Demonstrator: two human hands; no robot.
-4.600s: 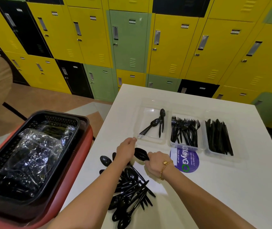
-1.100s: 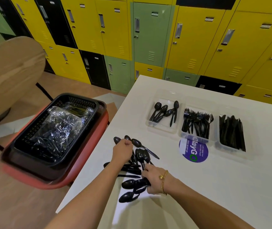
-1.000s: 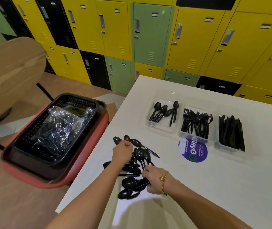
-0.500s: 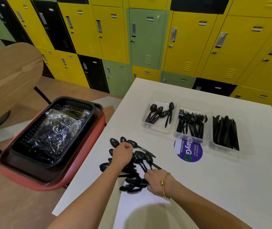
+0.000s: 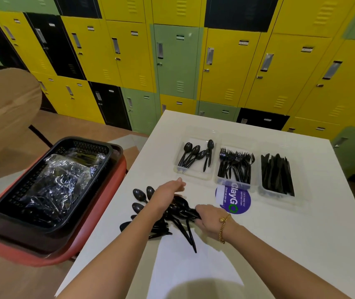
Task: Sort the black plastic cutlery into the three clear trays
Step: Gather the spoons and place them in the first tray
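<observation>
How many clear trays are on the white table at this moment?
3, in a row at the table's far side: the spoon tray on the left, the fork tray in the middle, the knife tray on the right. None appears hidden.

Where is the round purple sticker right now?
In the head view, the round purple sticker lies on the white table, just in front of the clear fork tray, beyond the right hand.
</observation>
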